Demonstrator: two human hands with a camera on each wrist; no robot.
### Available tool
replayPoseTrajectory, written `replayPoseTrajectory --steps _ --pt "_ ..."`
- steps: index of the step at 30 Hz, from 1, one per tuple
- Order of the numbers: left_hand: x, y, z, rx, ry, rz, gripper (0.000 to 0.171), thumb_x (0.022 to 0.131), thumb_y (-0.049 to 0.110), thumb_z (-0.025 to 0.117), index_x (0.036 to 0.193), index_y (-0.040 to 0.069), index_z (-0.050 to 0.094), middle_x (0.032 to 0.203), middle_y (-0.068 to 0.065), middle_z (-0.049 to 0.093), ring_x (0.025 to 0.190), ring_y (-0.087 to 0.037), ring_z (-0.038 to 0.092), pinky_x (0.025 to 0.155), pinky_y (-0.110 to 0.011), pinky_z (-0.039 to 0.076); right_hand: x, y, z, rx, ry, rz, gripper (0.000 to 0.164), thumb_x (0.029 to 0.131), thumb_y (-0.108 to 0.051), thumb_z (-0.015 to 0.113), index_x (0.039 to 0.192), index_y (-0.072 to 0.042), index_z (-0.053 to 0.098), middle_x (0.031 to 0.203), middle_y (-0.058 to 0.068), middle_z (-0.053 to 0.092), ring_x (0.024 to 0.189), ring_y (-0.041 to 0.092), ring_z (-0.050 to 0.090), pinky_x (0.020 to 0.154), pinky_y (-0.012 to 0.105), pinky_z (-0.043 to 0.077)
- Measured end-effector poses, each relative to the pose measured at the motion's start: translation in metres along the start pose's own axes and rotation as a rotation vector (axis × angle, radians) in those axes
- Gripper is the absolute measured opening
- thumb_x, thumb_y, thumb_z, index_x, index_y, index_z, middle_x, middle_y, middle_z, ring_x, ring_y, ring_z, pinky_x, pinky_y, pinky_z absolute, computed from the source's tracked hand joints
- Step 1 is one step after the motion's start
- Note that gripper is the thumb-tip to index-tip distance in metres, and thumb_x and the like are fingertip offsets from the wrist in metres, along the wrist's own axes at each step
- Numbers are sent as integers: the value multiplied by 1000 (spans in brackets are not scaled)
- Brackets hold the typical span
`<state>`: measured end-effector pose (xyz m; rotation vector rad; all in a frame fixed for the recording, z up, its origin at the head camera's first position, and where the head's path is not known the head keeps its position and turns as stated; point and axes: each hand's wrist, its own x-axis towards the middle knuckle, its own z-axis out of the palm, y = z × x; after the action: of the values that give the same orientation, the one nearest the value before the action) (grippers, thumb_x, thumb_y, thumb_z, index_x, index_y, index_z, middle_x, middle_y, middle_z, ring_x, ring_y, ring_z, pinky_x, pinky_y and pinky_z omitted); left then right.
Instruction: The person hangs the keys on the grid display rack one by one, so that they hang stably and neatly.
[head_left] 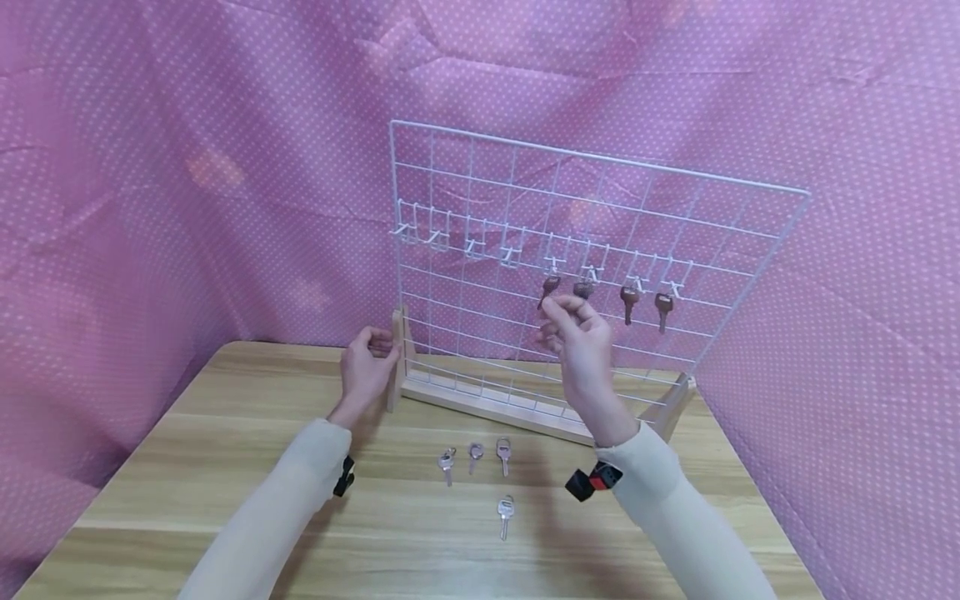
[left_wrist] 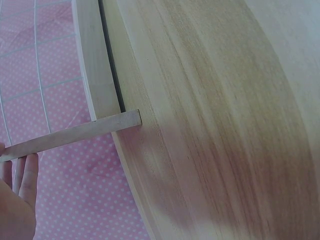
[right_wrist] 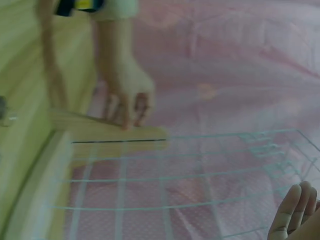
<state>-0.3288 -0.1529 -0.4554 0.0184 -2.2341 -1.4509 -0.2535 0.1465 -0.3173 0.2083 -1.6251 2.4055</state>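
My left hand (head_left: 367, 364) grips the wooden side foot (head_left: 399, 358) of a white wire grid rack (head_left: 480, 287); in the left wrist view, fingers (left_wrist: 29, 180) lie against that wooden bar (left_wrist: 75, 135). My right hand (head_left: 585, 350) is raised before the grid, thumb and fingers apart. Its thumb tip overlaps the lower end of a dark key (head_left: 551, 286), which hangs tilted from a hook. Further right, more dark keys hang, one (head_left: 583, 288) partly behind the hand, then another key (head_left: 629, 304) and the rightmost key (head_left: 663, 310). In the right wrist view, straight fingers (right_wrist: 295, 210) show at the lower right.
Several bare hooks (head_left: 474, 247) line the grid's left half. On the wooden table (head_left: 390, 533) lie several silver keys, three in a row around the middle key (head_left: 476, 454) and one key (head_left: 506, 515) nearer. Pink dotted cloth (head_left: 225, 167) hangs behind and at both sides.
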Motion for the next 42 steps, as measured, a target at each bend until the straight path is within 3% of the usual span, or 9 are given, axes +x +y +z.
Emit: replayPoseTrajectory --steps 9,15,18,24,29,35,42 --pt "1 1 1 -16 -2 8 26 94 6 76 117 -2 67 111 -23 75 99 -35 75 75 -4 49 -31 45 -32 -261 -81 88 4 99 -12 73 103 -14 71 83 -9 74 66 8 67 68 23 63" --pt "1 1 1 -13 3 -1 25 93 6 76 115 -2 67 110 -22 75 96 -33 74 74 -5 50 -53 75 -55 -436 -167 174 26 96 -18 77 112 3 72 83 -9 74 67 8 66 69 23 63" --pt "1 1 1 -7 11 -2 24 93 5 76 115 -1 68 109 -22 75 95 -33 73 74 -7 52 -62 90 -65 -500 -189 220 29 94 -15 79 113 6 72 83 -8 73 66 9 66 65 20 60" --pt "4 1 0 -19 10 9 25 93 5 76 115 -2 67 109 -23 75 97 -34 74 73 -4 49 -75 110 -85 -666 -280 272 25 91 -11 80 109 4 76 89 9 75 71 8 61 61 17 53" --pt "4 0 0 -14 12 15 25 93 6 76 116 -2 67 110 -23 75 98 -35 74 75 -7 51 -82 121 -98 -721 -417 320 25 89 -8 81 108 7 75 94 23 76 66 9 61 57 20 56" --pt "3 -2 0 4 6 26 26 94 6 76 117 -2 67 110 -22 75 99 -35 74 85 -28 62 -91 133 -104 -769 -504 363 22 86 -4 82 103 7 74 86 15 77 63 9 61 54 17 54" --pt "2 -2 1 -12 -1 17 25 94 5 75 117 -2 67 110 -22 75 98 -35 74 77 -10 52 -96 141 -105 -846 -536 348 18 83 -4 84 97 3 76 82 10 75 63 8 57 53 14 47"
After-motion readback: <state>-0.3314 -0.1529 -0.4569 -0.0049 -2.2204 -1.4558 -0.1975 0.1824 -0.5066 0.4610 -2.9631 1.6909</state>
